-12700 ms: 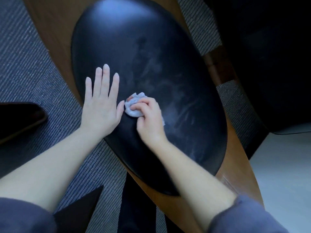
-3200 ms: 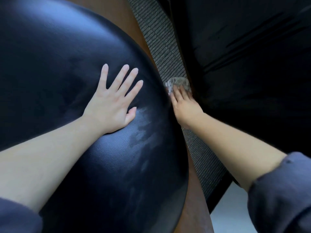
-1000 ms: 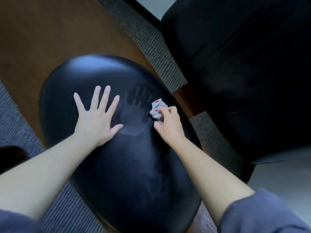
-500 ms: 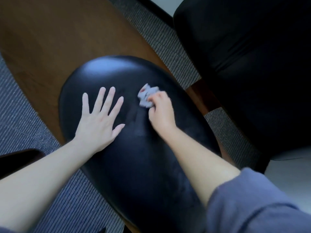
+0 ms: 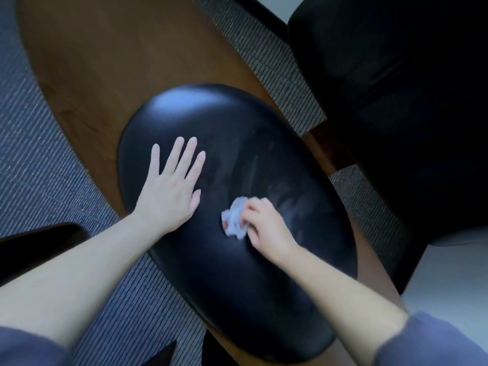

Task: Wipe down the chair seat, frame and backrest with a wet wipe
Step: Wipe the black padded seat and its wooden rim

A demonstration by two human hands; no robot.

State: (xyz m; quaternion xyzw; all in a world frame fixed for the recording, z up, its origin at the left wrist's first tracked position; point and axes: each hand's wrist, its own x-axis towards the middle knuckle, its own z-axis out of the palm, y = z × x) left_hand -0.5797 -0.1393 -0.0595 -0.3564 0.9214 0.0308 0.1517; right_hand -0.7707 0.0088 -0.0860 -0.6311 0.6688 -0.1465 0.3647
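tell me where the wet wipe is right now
In the head view, the wet wipe is bunched in the right hand on the black seat cushion, just right of the left hand lying flat on it.

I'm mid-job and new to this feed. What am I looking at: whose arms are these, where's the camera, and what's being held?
There is no machine here. These are a person's two bare arms, seen from one wide-angle camera worn on the head and looking down. The left hand lies flat, fingers straight, on the black padded seat. The right hand grips a crumpled pale wipe against the seat. Faint streaks show on the seat beyond the wipe. The seat sits on a brown wooden frame, over a striped rug. Other dark furniture stands at upper right, too dark to make out.
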